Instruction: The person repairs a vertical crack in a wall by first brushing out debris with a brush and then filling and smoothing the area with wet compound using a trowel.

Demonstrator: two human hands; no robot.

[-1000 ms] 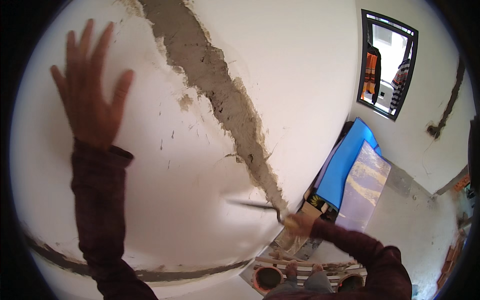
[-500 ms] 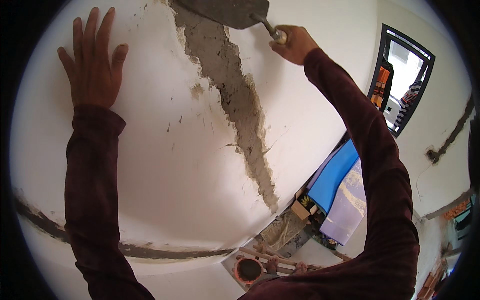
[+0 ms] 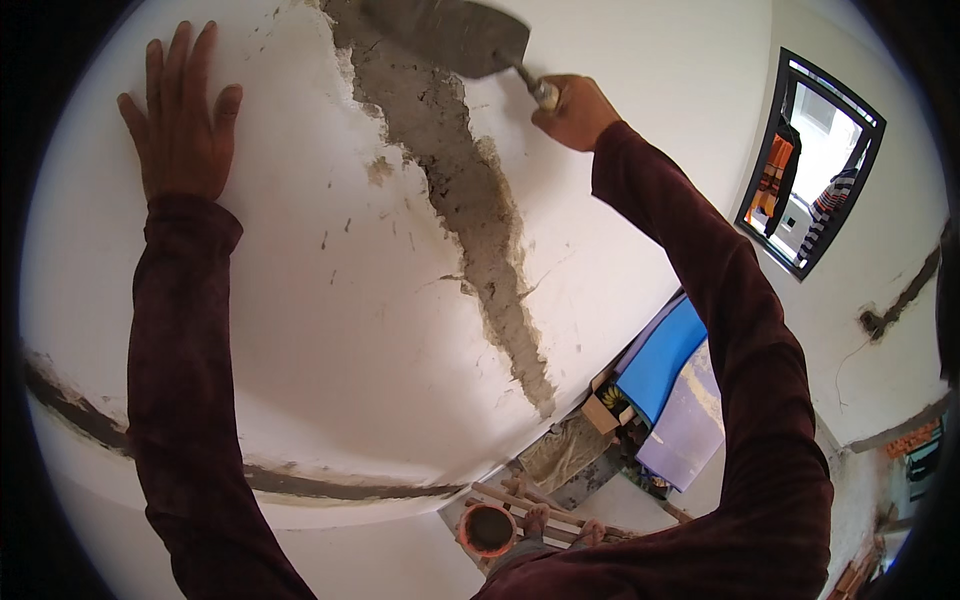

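Right hand (image 3: pixel 578 112), fingers clamped on the broad grey metal trowel (image 3: pixel 462 38) over the jagged grey mortar strip (image 3: pixel 462 195), should glide it flat; left hand (image 3: pixel 186 150), fingers apart, rests on the white wall (image 3: pixel 310 350)

1. We count one left hand (image 3: pixel 185 140) and one right hand (image 3: pixel 577 112), two altogether.
2. We see one trowel (image 3: pixel 455 38).
3. We count two bare feet (image 3: pixel 536 519).
4. We find one orange-rimmed bucket (image 3: pixel 463 531) in view.
5. We count one black-framed window (image 3: pixel 815 150).
6. We see one bright blue sheet (image 3: pixel 662 358).
7. We count one cardboard box (image 3: pixel 601 412).
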